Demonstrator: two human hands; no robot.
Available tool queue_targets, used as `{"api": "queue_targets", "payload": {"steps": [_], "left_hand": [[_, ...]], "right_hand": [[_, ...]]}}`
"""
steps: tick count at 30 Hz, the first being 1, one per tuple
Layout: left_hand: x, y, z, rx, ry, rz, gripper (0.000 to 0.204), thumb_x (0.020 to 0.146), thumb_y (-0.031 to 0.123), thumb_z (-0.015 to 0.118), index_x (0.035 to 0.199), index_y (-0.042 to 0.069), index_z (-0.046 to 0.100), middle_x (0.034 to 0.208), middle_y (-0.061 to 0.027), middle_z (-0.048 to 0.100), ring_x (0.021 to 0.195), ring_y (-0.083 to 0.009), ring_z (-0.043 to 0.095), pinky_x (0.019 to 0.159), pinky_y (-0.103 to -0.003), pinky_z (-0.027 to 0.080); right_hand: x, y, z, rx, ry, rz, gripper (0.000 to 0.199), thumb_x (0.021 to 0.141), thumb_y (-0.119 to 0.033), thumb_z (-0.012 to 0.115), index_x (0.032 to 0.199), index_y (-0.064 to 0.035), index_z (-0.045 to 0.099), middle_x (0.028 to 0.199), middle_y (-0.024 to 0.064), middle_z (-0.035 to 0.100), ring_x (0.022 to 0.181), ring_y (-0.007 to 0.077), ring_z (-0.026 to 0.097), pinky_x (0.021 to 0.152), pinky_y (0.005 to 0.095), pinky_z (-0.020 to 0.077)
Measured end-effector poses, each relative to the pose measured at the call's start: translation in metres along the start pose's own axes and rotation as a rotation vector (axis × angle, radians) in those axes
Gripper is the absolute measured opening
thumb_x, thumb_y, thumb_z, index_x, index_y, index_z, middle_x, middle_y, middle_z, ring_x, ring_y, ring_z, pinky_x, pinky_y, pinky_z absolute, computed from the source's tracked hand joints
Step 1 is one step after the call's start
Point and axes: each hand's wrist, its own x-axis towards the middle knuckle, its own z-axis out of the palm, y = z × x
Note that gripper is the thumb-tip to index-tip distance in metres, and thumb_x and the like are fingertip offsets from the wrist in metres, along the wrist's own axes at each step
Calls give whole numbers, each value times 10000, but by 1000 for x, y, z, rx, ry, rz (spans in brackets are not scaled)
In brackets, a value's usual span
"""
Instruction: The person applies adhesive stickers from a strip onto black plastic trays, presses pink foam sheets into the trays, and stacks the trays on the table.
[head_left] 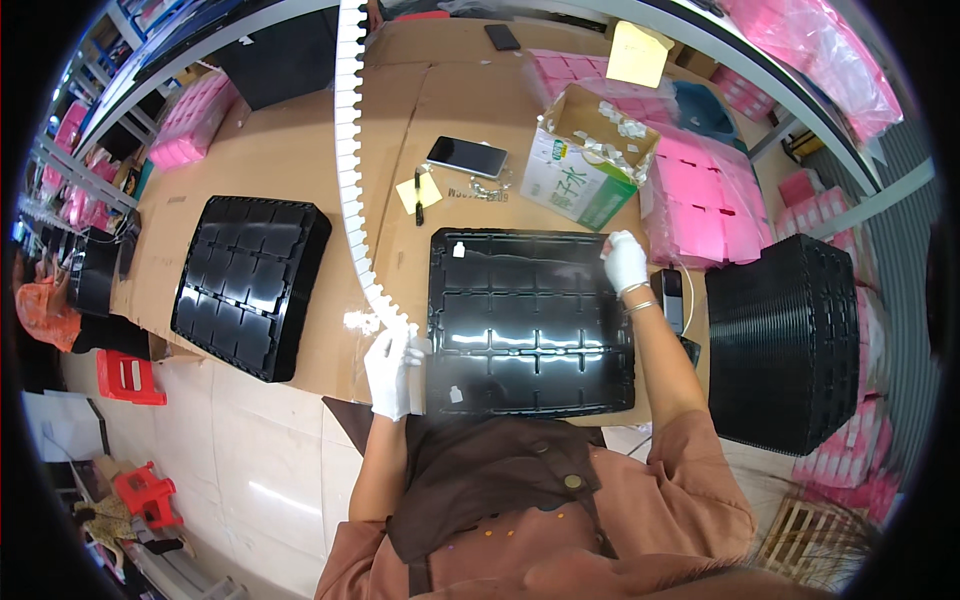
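Observation:
A black plastic blister tray (535, 300) lies in front of me, with white tab-shaped stickers (459, 249) at its upper left and lower left corners. My left hand (388, 372), in a white glove, pinches the lower end of a long white notched sticker strip (347, 150) beside the tray's left edge. That strip runs down from the top of the view. Over the tray's upper right corner is my gloved right hand (626, 262), its fingers closed; whatever they hold is hidden.
Stacked black trays stand at left (250, 285) and right (785, 345). Beyond my tray are a phone (467, 156), a pen (418, 198) on a yellow note, and a carton (590, 165) with white scraps. Pink packs (705, 195) sit at right. A person (50, 310) is at far left.

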Motion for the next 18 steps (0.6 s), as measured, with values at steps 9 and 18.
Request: {"api": "queue_targets", "payload": {"steps": [9,18], "left_hand": [[-1,4,-1,5,9,-4,269,937,233,587,1018,-18,643,879,-65,648,648,-100,602,578,-218,473],[-8,11,-9,64,-16,2,256,944,236,585,1015,-1,651,836,-34,640,652,-74,582,577,-210,460]], "right_hand": [[-2,-130,-15,505,-215,-16,78,783,-10,553,759,-25,626,671,87,621,641,167,599,608,300,488],[3,-233,79,103,-342,-237,85,789,-116,608,791,-46,657,826,193,661,810,358,651,732,430,517]]}}
